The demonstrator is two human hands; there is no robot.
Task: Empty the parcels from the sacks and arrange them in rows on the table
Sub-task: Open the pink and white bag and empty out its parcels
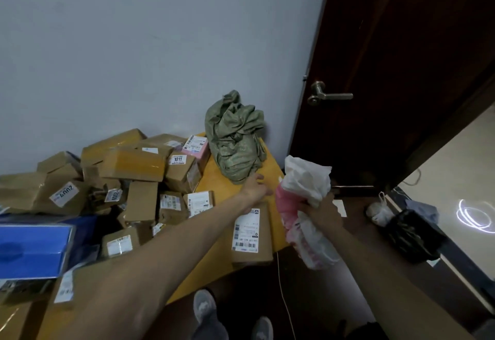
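A crumpled green sack (235, 141) stands at the far right corner of the yellow table (227, 187), against the wall. My left hand (254, 188) reaches out just below it, fingers extended, close to its base; contact is unclear. My right hand (320, 212) grips a bunch of white and pink plastic bags (302, 200) held over the table's right edge. A long cardboard parcel with a white label (251, 235) lies near the table's right edge under my arms. Several brown cardboard parcels (134, 168) are heaped on the left.
A blue box (32, 248) lies at the near left. A dark wooden door with a metal handle (329, 96) stands on the right. A black bin and a white bag (377, 211) sit on the floor by the door. My shoes (205, 310) show below.
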